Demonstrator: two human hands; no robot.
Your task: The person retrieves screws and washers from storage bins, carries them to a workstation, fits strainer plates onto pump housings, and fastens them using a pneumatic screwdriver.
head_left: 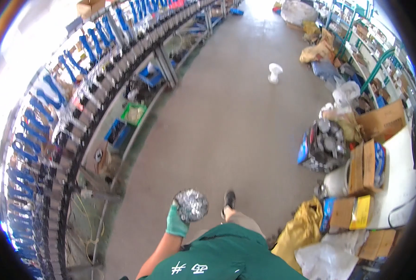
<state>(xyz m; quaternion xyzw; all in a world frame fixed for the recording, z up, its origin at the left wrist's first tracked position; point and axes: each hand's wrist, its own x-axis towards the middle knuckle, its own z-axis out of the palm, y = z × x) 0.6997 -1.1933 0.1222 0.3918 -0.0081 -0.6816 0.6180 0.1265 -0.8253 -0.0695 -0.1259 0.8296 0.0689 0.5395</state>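
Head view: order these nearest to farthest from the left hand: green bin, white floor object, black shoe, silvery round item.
1. Silvery round item: held in the left hand.
2. Black shoe: to the hand's right.
3. Green bin: ahead, on the left.
4. White floor object: farthest ahead, rightward.

A long production line (87, 95) marks this as a factory.

To your left runs a long conveyor (113, 74) — a green bin (125, 113) sits below it; ahead, a white stool (275, 69) stands on the floor (217, 112) — a yellow sack (299, 229) lies to your right.
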